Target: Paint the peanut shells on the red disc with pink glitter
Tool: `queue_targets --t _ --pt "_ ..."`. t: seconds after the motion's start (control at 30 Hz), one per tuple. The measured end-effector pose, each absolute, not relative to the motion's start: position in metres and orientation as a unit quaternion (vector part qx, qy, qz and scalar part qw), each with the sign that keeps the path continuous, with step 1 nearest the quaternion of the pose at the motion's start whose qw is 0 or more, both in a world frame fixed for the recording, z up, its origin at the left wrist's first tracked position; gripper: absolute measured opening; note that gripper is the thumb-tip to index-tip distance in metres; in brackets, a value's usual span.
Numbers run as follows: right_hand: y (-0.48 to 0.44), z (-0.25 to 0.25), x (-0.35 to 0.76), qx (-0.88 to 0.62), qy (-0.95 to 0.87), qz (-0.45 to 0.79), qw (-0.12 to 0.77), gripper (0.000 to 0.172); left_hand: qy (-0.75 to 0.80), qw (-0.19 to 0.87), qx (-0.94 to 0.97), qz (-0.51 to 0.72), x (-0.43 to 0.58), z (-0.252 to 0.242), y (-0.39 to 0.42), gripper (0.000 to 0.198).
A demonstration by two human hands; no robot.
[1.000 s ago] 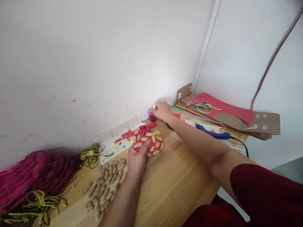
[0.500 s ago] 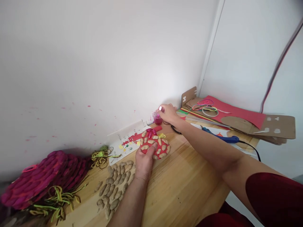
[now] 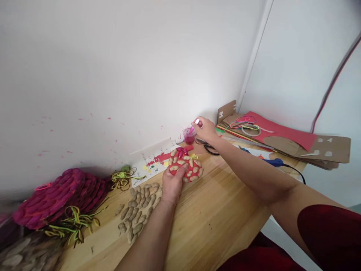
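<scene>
My left hand (image 3: 172, 184) grips a red round piece covered with peanuts (image 3: 194, 169), thumb on top. A few peanuts (image 3: 180, 151) at its far edge are glossy pink; the others are plain tan. My right hand (image 3: 205, 130) pinches a paintbrush (image 3: 194, 127) with a white handle end and pink lower down. The brush slants into a small clear cup of pink paint (image 3: 189, 138) by the wall, and its tip is hidden there. Loose peanuts (image 3: 138, 210) lie on the wooden table beside my left forearm.
Magenta braided rounds (image 3: 53, 199) and yellow-green yarn (image 3: 75, 226) lie at left. White paper (image 3: 138, 180) holds small red, yellow and green cutouts. Scissors (image 3: 211, 149), a blue glue gun (image 3: 273, 162) with a cord, and stacked cardboard and red sheets (image 3: 293, 131) are at right.
My right hand has risen slightly and moved right, showing more of the paintbrush above the cup. My left hand keeps its hold on the peanut-covered piece. The camera view has shifted a little.
</scene>
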State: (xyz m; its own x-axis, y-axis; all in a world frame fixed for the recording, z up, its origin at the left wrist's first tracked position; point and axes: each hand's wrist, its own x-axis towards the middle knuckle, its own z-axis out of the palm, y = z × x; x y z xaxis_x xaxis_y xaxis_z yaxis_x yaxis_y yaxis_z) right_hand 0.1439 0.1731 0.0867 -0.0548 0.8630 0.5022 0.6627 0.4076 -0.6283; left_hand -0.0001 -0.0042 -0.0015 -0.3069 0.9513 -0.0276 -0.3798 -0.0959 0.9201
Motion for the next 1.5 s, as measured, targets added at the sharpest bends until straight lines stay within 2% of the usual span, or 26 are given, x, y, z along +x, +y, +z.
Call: queue_targets --t 0.23,0.33,0.4,0.63,1.3,1.5 --pt "0.144 0.102 0.152 -0.504 -0.641 0.193 0.547 0.025 0.475 0.490 0.321 0.657 0.002 0.006 -0.007 0.050" --pt "0.104 0.105 0.150 -0.403 -0.609 0.320 0.604 0.023 0.492 0.467 0.354 0.644 0.002 0.006 -0.008 0.047" --pt "0.077 0.101 0.146 -0.344 -0.620 0.343 0.616 0.022 0.496 0.455 0.366 0.643 0.002 0.007 -0.009 0.046" --pt "0.047 0.079 0.145 -0.255 -0.738 0.165 0.603 0.009 0.569 0.373 0.416 0.603 0.006 0.019 -0.016 0.033" --pt "0.050 0.079 0.152 -0.264 -0.758 0.108 0.586 0.007 0.586 0.302 0.459 0.595 0.009 0.019 -0.021 0.024" --pt "0.043 0.080 0.150 -0.222 -0.778 0.118 0.576 0.006 0.576 0.306 0.461 0.602 0.008 0.015 -0.020 0.025"
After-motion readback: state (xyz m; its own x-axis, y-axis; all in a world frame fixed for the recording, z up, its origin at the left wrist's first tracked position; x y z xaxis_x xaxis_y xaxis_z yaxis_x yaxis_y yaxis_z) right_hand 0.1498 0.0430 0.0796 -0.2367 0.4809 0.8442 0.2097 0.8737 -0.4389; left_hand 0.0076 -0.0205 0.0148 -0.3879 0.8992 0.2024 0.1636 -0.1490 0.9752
